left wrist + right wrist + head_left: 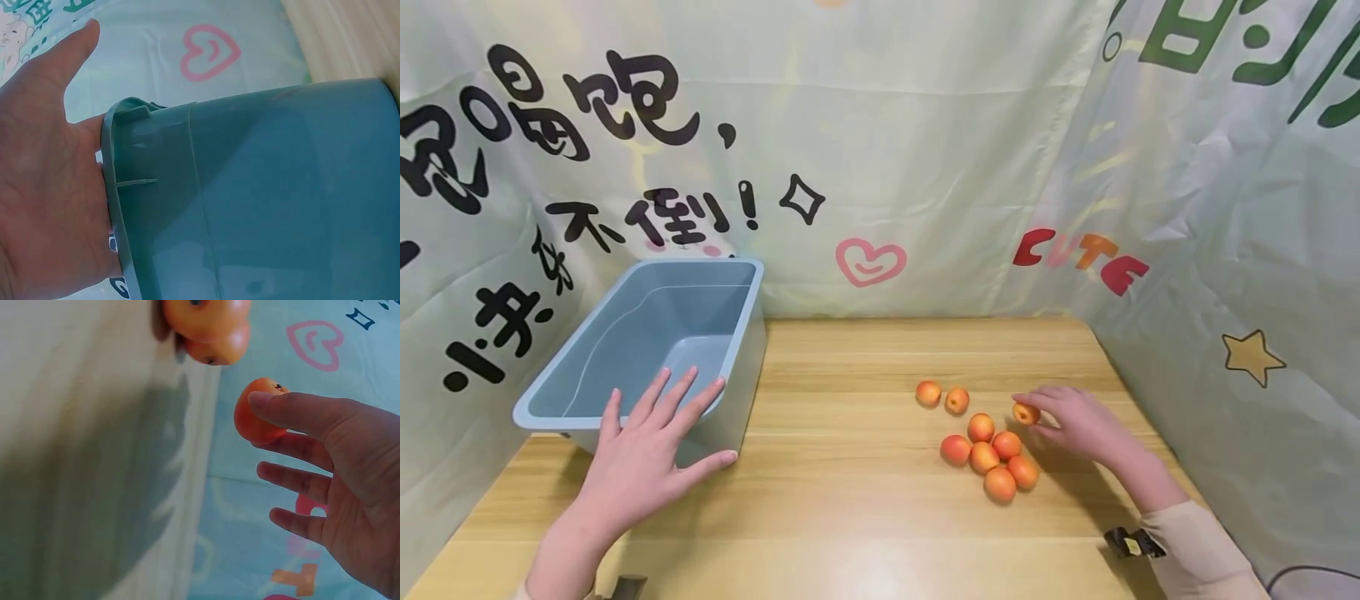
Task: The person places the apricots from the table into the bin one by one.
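My right hand (1078, 422) pinches an orange apricot (255, 414) between thumb and index finger, with the other fingers spread apart. Several more apricots (984, 457) lie in a loose cluster on the table just left of that hand, and two others, one of them this apricot (928, 393), sit a little behind the cluster. On the left, my left hand (646, 450) lies with spread, straight fingers over the near rim of a blue-grey plastic tub (747, 333). In the left wrist view the tub's outer wall (269, 187) fills most of the picture, the palm at its rim.
The wooden table (850, 533) runs back to a printed cloth (925, 167) hanging behind it and along both sides. A dark strap clip (1133, 543) sits at the right sleeve (1202, 546).
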Available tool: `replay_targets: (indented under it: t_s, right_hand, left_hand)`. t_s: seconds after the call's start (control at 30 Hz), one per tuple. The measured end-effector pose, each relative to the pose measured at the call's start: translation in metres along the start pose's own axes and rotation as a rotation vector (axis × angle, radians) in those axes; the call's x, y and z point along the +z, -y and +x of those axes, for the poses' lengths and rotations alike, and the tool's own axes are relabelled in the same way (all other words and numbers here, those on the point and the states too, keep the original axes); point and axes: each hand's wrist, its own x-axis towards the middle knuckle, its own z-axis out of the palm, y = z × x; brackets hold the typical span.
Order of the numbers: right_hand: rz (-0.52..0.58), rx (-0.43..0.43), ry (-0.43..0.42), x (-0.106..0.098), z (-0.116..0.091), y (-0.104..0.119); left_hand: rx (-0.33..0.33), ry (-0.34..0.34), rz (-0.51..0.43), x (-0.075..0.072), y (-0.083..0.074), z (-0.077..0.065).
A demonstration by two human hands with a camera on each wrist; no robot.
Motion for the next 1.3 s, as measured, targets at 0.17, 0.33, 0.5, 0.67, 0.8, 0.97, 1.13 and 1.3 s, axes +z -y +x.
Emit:
replay_targets:
  t_s: [0.17,0.33,0.5,0.67,0.8,0.97,1.13,1.3]
  right_hand:
    - [-0.009,-0.009,-0.003,-0.007,0.014,0.003]
    - [-0.015,-0.017,0.012,-0.015,0.030,0.007]
    - [-0.037,-0.047,0.008,-0.020,0.047,0.010]
    - [-0.054,-0.086,-0.027,-0.024,0.062,0.013]
    - [-0.042,-0.096,-0.014,-0.028,0.073,0.017]
    - [-0.032,-0.095,0.012,-0.030,0.086,0.023]
    - [-0.018,-0.114,0.008,-0.031,0.098,0.027]
    - [-0.015,-0.121,0.037,-0.033,0.106,0.033]
  left_hand:
    - [-0.001,-0.002,-0.004,0.001,0.000,0.000]
    - [-0.005,-0.003,-0.009,0.001,0.000,-0.001]
    - [-0.004,-0.007,-0.009,0.001,0.000,-0.001]
    - [0.001,-0.017,-0.004,0.001,0.000,-0.001]
    - [0.003,-0.024,-0.001,0.002,0.001,-0.001]
    - [0.003,-0.027,-0.002,0.002,0.001,-0.001]
    - [0.001,-0.030,-0.002,0.002,0.001,-0.002]
    - [0.003,-0.030,-0.004,0.002,0.001,-0.001]
